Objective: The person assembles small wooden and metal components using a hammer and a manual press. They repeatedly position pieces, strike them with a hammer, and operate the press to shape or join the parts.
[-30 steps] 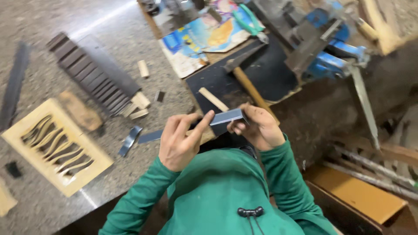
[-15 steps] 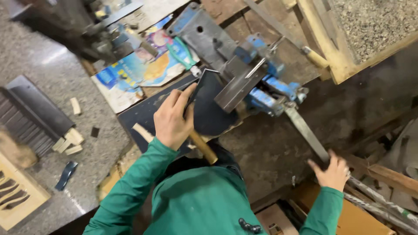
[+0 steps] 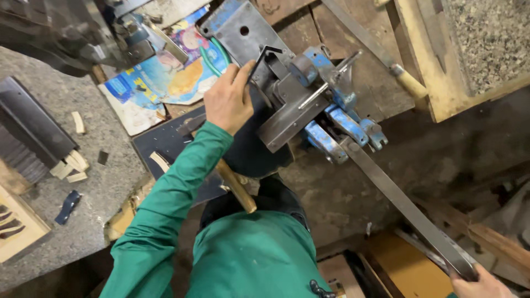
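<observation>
Left hand (image 3: 227,102) pressing a dark piece into the blue bench vise (image 3: 326,110), right hand (image 3: 480,284) gripping its long lever (image 3: 408,212), one colourful printed sheet (image 3: 160,83) lying behind.

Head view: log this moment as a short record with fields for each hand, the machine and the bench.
left hand: left hand rests at the jaws of the blue lever press, fingers by a thin black bent rod
right hand: right hand grips the end of the long steel lever bar
under the forearm: wooden-handled tool on a dark mat
stone bench: small wood pieces, colourful printed sheet
clothing: green sleeves
</observation>
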